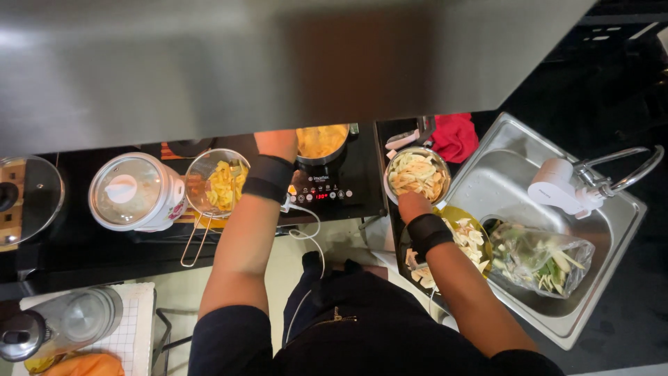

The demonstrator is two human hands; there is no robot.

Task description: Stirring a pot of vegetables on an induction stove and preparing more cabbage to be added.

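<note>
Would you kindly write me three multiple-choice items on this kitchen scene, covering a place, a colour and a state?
1. Where does the clear bag of vegetable scraps lie?
A. in the steel sink
B. on the cooktop
C. on the floor

2. What colour is the cloth behind the sink?
A. blue
B. red
C. white

3. What is the right hand doing?
A. hanging free
B. turning the tap
C. holding the steel bowl of pale slices at its rim

Answers: 1 A, the bag rests inside the basin. 2 B, the cloth is plainly red. 3 C, the hand meets the bowl's near rim.
</note>
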